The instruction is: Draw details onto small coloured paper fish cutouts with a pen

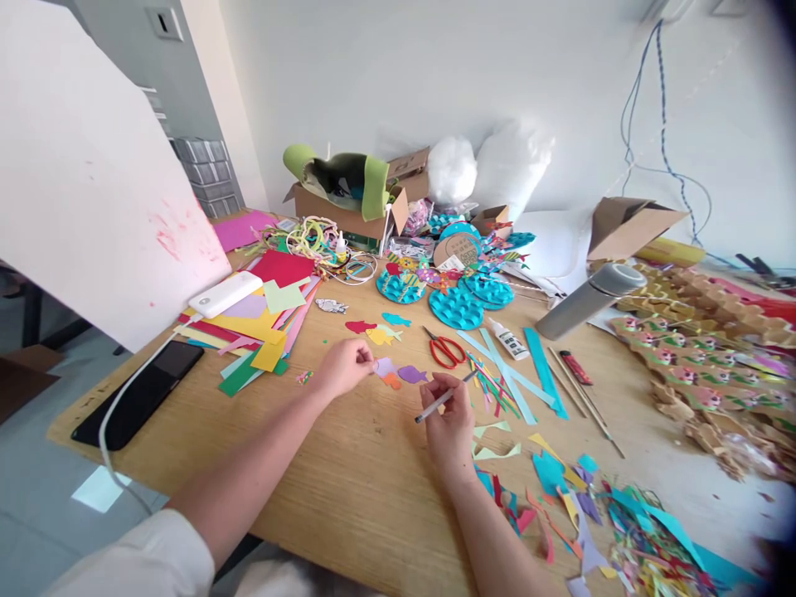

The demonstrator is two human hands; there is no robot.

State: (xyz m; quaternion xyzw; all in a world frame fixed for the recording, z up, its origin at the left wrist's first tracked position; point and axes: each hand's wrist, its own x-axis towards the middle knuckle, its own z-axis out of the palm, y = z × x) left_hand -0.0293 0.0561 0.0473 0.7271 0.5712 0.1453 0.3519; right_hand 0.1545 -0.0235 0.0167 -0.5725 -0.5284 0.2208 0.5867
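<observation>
My left hand (345, 365) is pinched shut on the edge of a small lilac paper fish (385, 366) at the middle of the frame, and my right hand (448, 414) is closed around a thin white pen (443, 400), its tip pointing down-left toward the table. Biggest worry first: the wooden table (348, 481) is crowded. The stack of coloured paper sheets (261, 332) on the left sits near my left forearm, and I reckon one careless sweep sends it sliding onto the black tablet (140, 394). On the right, the grey flask (588, 300) lies on its side and looks ready to roll into the strips. Closer in, the red scissors (444, 348) lie just above my right hand, within snagging reach. Smallest of all, the purple fish (411, 375) and orange cutout (392, 381) lie loose beside my fingers; a nudge from the pen would scatter them.
</observation>
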